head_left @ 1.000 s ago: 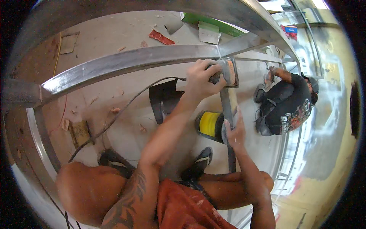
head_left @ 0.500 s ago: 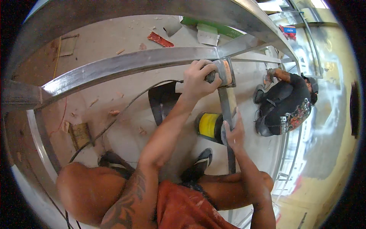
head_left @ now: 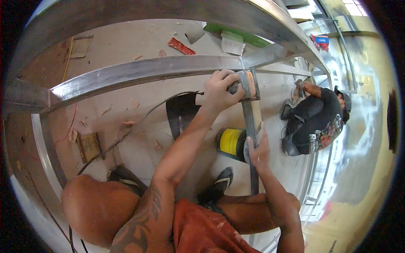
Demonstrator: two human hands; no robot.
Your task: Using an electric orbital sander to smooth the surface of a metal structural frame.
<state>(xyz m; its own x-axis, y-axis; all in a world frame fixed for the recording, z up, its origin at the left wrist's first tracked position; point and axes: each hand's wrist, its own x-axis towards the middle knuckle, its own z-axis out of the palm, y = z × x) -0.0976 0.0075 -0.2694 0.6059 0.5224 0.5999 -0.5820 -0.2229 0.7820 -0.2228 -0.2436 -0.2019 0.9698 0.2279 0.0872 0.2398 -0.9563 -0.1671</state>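
My left hand (head_left: 221, 92) is closed around a hand-held power sander (head_left: 248, 85) with a grey and orange body. The sander's square pad sits at the corner where a narrow metal bar (head_left: 254, 179) meets a long metal beam (head_left: 147, 67). A black cord (head_left: 141, 120) trails from the tool toward the lower left. Farther down the bar, my right hand (head_left: 260, 152) rests against its side, fingers stretched out and thumb apart. Below the bar stands a black cylindrical container (head_left: 230, 141) with a yellow band, partly hidden by the bar.
A larger metal beam (head_left: 168, 17) crosses overhead. At right, a co-worker (head_left: 316, 120) in dark clothes crouches by the frame. Dark sheet material (head_left: 181, 114), a brown box (head_left: 89, 146), a red strip (head_left: 181, 45) and scraps lie on the floor.
The whole view has shifted slightly, with the scene sitting a little lower. My left hand stays on the sander near the same corner, and my right hand keeps its place by the bar.
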